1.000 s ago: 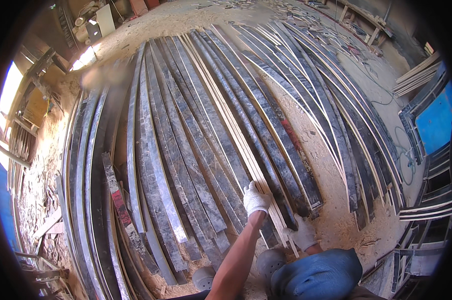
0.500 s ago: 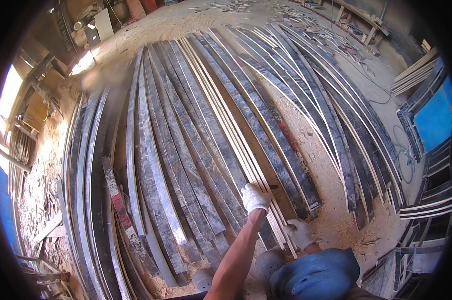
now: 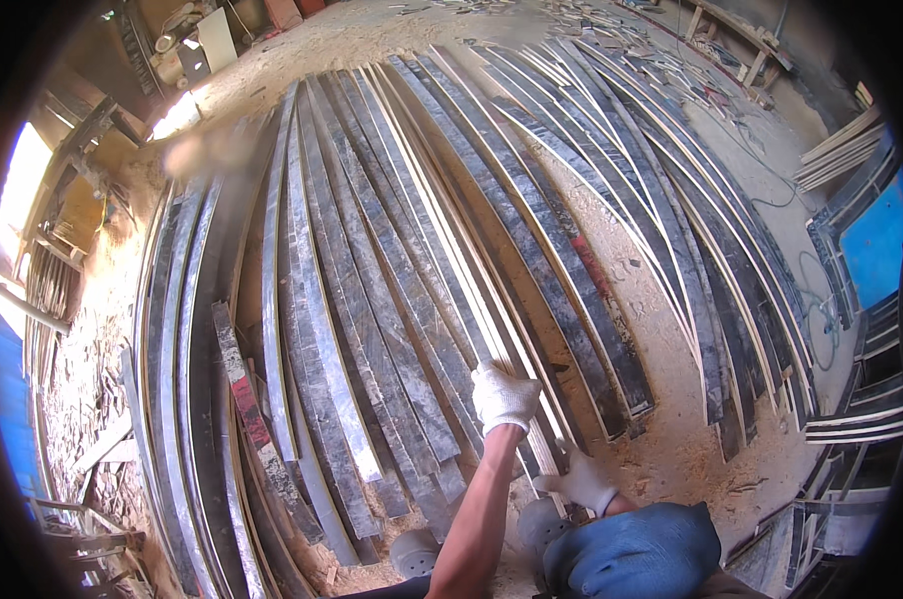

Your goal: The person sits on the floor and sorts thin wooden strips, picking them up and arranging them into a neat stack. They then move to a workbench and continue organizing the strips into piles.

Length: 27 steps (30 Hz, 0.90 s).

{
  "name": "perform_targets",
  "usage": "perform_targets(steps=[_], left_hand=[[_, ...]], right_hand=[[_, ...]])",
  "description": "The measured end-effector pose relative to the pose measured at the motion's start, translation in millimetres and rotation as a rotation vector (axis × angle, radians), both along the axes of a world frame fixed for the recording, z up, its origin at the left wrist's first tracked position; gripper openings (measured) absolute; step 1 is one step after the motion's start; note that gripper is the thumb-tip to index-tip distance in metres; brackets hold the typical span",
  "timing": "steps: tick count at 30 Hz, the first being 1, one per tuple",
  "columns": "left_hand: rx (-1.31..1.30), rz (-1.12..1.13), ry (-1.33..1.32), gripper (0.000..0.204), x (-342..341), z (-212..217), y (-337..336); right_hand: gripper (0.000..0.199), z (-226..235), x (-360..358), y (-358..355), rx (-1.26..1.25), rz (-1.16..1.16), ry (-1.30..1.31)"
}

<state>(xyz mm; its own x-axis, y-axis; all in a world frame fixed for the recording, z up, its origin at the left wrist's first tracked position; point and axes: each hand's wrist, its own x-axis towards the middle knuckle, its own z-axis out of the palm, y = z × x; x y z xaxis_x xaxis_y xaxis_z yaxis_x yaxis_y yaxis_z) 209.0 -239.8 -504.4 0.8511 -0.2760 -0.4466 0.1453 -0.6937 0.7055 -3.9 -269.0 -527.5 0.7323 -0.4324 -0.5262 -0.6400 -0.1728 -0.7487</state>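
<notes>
Your right hand (image 3: 583, 485) has shifted left since the earlier frame, toward the near ends of the pale-edged strips (image 3: 488, 324), which now lie closer together, with a dark side showing on their right. They run away from you between other dark boards (image 3: 392, 290). Expect them to be fairly stiff across their width but whippy along their length, awkward more than heavy, with edges that may splinter; take hold near the ends, with both hands around the whole bundle. Your gloved left hand (image 3: 506, 397) is closed over the strips from above, fingers curled. Your right looks half open, thumb spread, beside their ends; whether it grips them, you cannot tell.
</notes>
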Motion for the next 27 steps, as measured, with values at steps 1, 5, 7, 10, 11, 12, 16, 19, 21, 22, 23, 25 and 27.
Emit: perform_targets(steps=[1, 5, 7, 10, 11, 12, 16, 19, 21, 22, 23, 25, 27], left_hand=[[-0.023, 0.021, 0.023, 0.056, 5, -4, 3], [-0.233, 0.169, 0.04, 0.066, 22, -6, 15], [-0.822, 0.266, 0.101, 0.041, 38, -9, 5], [-0.766, 0.249, 0.36, 0.017, 23, -18, -4], [-0.788, 0.279, 0.351, 0.014, 9, -13, -8], [-0.751, 0.282, 0.352, 0.017, -5, -9, -11], [-0.845, 0.269, 0.401, 0.027, -49, -24, -28], [-0.834, -0.012, 0.379, 0.046, -47, -9, -44], [-0.447, -0.333, 0.112, 0.067, -20, -5, -53], [-0.616, -0.065, -0.125, 0.079, -7, -46, -45], [-0.545, -0.019, -0.165, 0.082, -11, -35, -48], [-0.542, 0.177, -0.221, 0.079, -3, -47, -25], [-0.217, 0.136, -0.312, 0.075, -16, -56, -4]], right_hand=[[0.08, 2, 11, -5, 0.354, -0.043, -0.003], [0.063, 34, 27, 16, 0.05, -0.016, 0.172], [0.059, 46, 27, 22, 0.057, -0.03, 0.097], [0.064, 57, 17, 25, 0.133, -0.078, -0.029], [0.066, 65, 5, 26, 0.161, -0.102, -0.011], [0.069, 67, -6, 25, 0.19, -0.123, 0.008], [0.068, 35, -66, 21, 0.193, -0.236, -0.127], [0.064, 58, -59, 3, 0.099, -0.356, -0.137], [0.06, 8, -86, -37, -0.035, -0.281, -0.131], [0.058, 8, -57, -39, 0.016, -0.279, -0.244], [0.057, 18, -55, -53, 0.014, -0.369, -0.315], [0.054, 0, -56, -82, -0.271, -0.32, -0.165], [0.066, -22, -81, -123, -0.659, -0.185, 0.099]])
